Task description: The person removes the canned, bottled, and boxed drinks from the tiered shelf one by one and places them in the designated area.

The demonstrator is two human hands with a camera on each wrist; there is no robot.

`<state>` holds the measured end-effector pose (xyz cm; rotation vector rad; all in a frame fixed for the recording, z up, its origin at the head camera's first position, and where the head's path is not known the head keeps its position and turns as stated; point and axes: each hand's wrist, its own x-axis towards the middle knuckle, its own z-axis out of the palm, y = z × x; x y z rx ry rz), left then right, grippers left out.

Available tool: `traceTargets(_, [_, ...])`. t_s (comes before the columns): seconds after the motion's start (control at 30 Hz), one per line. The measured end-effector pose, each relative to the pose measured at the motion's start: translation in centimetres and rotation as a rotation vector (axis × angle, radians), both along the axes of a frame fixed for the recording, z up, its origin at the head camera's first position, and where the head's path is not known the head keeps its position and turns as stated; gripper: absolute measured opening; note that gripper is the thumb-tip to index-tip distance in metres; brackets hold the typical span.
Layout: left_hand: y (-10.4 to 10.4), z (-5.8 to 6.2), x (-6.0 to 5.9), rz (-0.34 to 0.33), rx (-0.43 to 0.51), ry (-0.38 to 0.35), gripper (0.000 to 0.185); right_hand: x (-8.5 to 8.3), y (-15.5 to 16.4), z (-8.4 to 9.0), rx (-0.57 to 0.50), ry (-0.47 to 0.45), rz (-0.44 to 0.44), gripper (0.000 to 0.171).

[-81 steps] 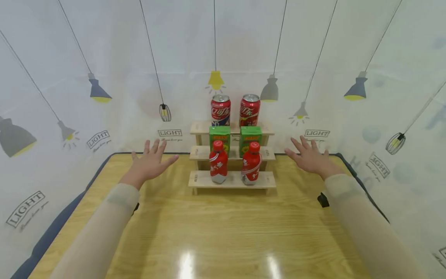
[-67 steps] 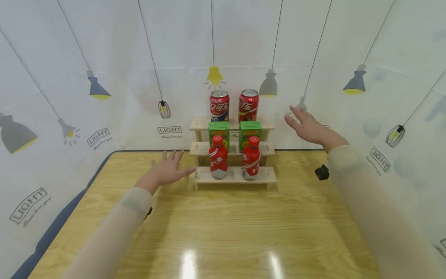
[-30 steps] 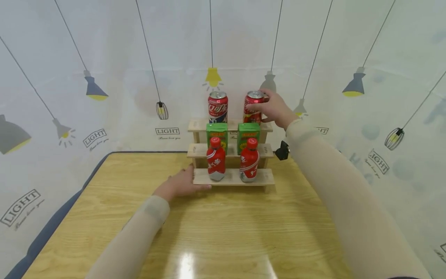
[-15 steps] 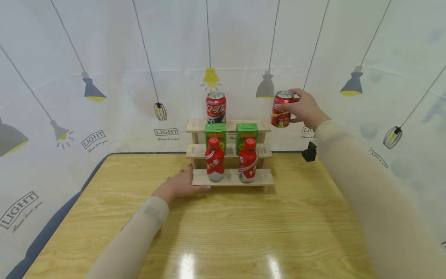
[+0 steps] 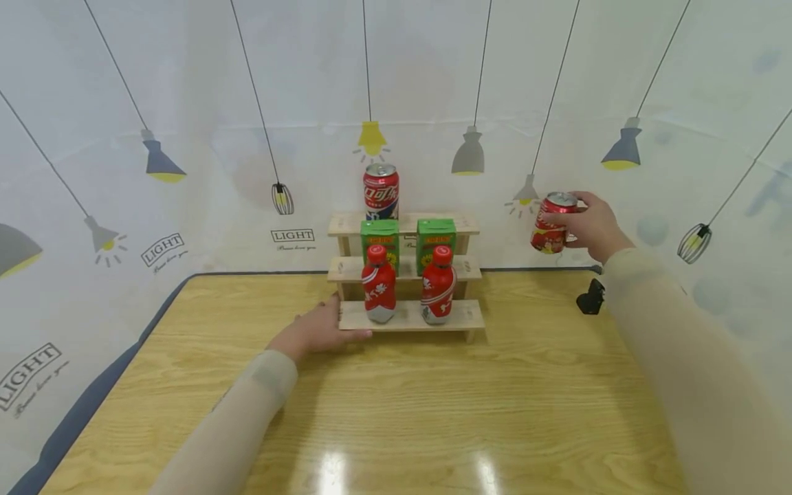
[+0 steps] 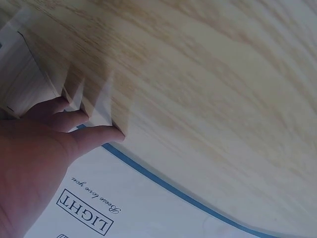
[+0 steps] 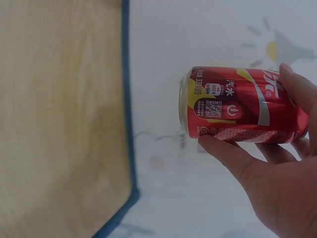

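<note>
Two cans (image 5: 381, 192), two cartons (image 5: 379, 236), two bottles (image 5: 379, 284).

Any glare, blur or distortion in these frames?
Head: two glare spots on the table near the bottom edge; wide-angle bending at the frame edges. Left wrist: close and soft, left hand fills the corner. Right wrist: can label sharp, table blurred.
</note>
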<state>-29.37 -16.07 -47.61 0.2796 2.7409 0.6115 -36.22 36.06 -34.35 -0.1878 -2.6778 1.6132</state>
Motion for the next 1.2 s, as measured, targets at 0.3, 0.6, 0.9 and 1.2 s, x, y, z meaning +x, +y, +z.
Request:
traceTargets(0.3, [-0.1,0.1,0.1,0.002,-0.007,-0.008,0.14,1.5,4.5,-6.5,-0.001,-0.04,-0.057,0.1])
traceTargets(0.6, [-0.2,0.1,-0.1,-0.012,-0.014,-0.002,0.144,1.8,4.6,-9.7,-0.054,-0.069,-0.109,0.097])
traceTargets(0.9, [0.0,0.2,0.0,-0.005,-0.02,-0.006,0.144,1.2,4.4,-9.9,-0.064,-0.074,-0.116,0.097])
traceTargets(1.2, [-0.1,0.1,0.0,-0.006,0.017,-0.003,0.141,0.6,4.9,-7.7,0.005,-0.067,-0.069,0.099])
